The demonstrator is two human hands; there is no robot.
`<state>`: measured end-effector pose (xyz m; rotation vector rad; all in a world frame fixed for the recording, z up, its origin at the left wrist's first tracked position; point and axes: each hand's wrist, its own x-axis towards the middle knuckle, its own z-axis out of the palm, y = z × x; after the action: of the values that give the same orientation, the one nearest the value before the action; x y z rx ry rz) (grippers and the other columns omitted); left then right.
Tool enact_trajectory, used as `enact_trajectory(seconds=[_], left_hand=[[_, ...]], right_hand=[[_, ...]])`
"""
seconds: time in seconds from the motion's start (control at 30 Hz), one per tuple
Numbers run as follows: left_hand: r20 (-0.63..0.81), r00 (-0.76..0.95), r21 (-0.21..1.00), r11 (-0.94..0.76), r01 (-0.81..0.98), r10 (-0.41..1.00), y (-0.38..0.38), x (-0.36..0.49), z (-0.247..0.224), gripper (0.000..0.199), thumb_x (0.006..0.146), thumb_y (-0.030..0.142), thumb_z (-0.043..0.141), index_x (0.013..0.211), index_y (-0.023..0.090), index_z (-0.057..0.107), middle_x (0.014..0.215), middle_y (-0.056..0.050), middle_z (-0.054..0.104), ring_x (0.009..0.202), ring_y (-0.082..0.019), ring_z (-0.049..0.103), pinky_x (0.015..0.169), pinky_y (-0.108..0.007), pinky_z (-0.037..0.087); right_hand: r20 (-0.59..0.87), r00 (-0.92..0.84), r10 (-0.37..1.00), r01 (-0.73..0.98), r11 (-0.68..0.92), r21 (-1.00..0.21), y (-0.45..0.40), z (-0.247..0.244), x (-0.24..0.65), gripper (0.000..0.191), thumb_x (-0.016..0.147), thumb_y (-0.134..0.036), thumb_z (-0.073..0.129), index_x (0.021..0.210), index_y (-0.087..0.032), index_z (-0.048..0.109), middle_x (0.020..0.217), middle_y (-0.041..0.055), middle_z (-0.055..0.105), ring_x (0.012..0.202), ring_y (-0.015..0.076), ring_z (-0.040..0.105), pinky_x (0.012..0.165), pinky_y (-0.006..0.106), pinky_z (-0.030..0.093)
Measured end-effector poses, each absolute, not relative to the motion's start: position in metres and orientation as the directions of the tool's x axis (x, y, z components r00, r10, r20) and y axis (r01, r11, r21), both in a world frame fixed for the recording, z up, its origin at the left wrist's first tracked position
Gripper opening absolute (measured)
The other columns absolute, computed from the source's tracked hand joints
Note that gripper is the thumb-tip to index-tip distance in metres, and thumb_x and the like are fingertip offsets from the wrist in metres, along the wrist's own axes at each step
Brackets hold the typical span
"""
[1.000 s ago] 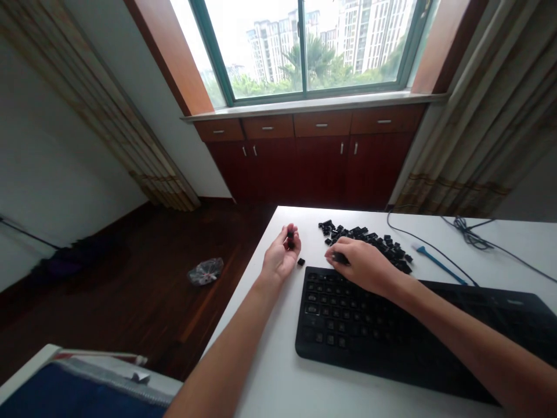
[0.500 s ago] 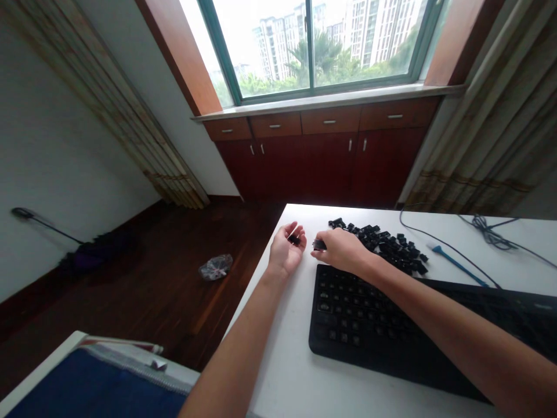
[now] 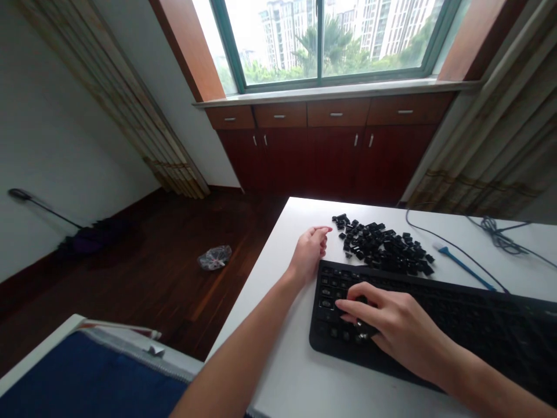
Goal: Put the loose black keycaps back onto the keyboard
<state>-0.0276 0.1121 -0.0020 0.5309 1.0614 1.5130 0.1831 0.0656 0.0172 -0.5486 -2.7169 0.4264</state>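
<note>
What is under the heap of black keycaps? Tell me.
White table shows around the heap of black keycaps and in slivers between outlying ones. Whatever lies beneath its packed middle is covered and cannot be seen.

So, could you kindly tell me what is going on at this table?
A person is working at a black keyboard on a white table. Their right hand is over its left part, gripping a small dark thing that is too hidden to name. The left hand is curled by the keyboard's far left corner; whether it holds anything cannot be seen. Loose black keys lie heaped beyond the keyboard, with a blue brush beside them.
</note>
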Motion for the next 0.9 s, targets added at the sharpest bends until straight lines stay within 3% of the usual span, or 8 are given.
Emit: enact_trajectory(seconds=[0.13, 0.2, 0.27, 0.33, 0.47, 0.63, 0.9], left_hand=[[-0.159, -0.227, 0.898, 0.045, -0.439, 0.961, 0.104, -0.017, -0.001, 0.007, 0.079, 0.017, 0.075, 0.086, 0.015, 0.073, 0.071, -0.001, 0.062, 0.062, -0.011, 0.048, 0.058, -0.019, 0.039], [-0.162, -0.217, 0.901, 0.054, -0.431, 0.963, 0.103, -0.016, -0.002, 0.007, 0.081, 0.014, 0.071, 0.088, 0.015, 0.074, 0.07, -0.001, 0.061, 0.062, -0.011, 0.047, 0.057, -0.019, 0.038], [-0.195, -0.214, 0.887, 0.079, -0.455, 0.957, 0.106, -0.019, -0.004, 0.013, 0.082, 0.012, 0.064, 0.091, 0.013, 0.073, 0.069, -0.001, 0.06, 0.058, -0.01, 0.046, 0.052, -0.019, 0.036], [-0.249, -0.222, 0.855, 0.106, -0.508, 0.943, 0.11, -0.024, -0.005, 0.02, 0.082, 0.009, 0.056, 0.094, 0.011, 0.072, 0.074, -0.004, 0.062, 0.059, -0.01, 0.051, 0.051, -0.018, 0.039], [-0.35, -0.257, 0.765, 0.117, -0.633, 0.901, 0.117, -0.032, -0.005, 0.031, 0.075, -0.001, 0.046, 0.096, 0.007, 0.067, 0.088, -0.012, 0.066, 0.077, -0.014, 0.065, 0.07, -0.021, 0.056], [-0.398, -0.26, 0.704, 0.111, -0.702, 0.88, 0.118, -0.031, -0.001, 0.044, 0.068, -0.011, 0.044, 0.102, 0.008, 0.064, 0.097, -0.016, 0.067, 0.092, -0.019, 0.07, 0.079, -0.024, 0.061], [-0.4, -0.241, 0.703, 0.127, -0.699, 0.885, 0.117, -0.03, -0.003, 0.035, 0.078, -0.01, 0.051, 0.104, 0.008, 0.064, 0.099, -0.017, 0.069, 0.084, -0.017, 0.071, 0.073, -0.021, 0.061]], right_hand=[[0.267, -0.918, 0.292, 0.225, 0.941, -0.253, 0.062, 0.016, 0.19, 0.041, 0.092, -0.006, 0.047, 0.127, -0.022, 0.061, 0.117, 0.0104, 0.066, 0.087, 0.0204, 0.07, 0.068, 0.031, 0.056], [0.27, -0.92, 0.285, 0.214, 0.941, -0.264, 0.062, 0.014, 0.193, 0.043, 0.091, -0.003, 0.044, 0.126, -0.021, 0.061, 0.117, 0.0101, 0.067, 0.088, 0.0209, 0.07, 0.068, 0.032, 0.056], [0.281, -0.897, 0.34, 0.245, 0.914, -0.324, 0.061, 0.012, 0.195, 0.043, 0.092, -0.003, 0.043, 0.128, -0.021, 0.059, 0.116, 0.0096, 0.066, 0.092, 0.0203, 0.069, 0.071, 0.031, 0.056], [0.289, -0.851, 0.438, 0.318, 0.869, -0.38, 0.062, 0.011, 0.196, 0.033, 0.097, -0.014, 0.049, 0.128, -0.021, 0.057, 0.117, 0.0098, 0.065, 0.089, 0.0189, 0.068, 0.072, 0.03, 0.056], [0.256, -0.779, 0.573, 0.461, 0.799, -0.386, 0.065, 0.012, 0.195, 0.033, 0.094, -0.039, 0.062, 0.122, -0.022, 0.061, 0.115, 0.0095, 0.063, 0.078, 0.0183, 0.067, 0.068, 0.032, 0.056], [0.198, -0.793, 0.576, 0.459, 0.779, -0.427, 0.07, 0.016, 0.196, 0.021, 0.096, -0.033, 0.059, 0.114, -0.025, 0.067, 0.105, 0.0055, 0.067, 0.082, 0.0186, 0.069, 0.072, 0.032, 0.055], [0.215, -0.78, 0.587, 0.401, 0.734, -0.548, 0.072, 0.02, 0.195, 0.016, 0.099, -0.024, 0.054, 0.105, -0.026, 0.069, 0.106, 0.0029, 0.071, 0.089, 0.0168, 0.069, 0.079, 0.03, 0.055]])
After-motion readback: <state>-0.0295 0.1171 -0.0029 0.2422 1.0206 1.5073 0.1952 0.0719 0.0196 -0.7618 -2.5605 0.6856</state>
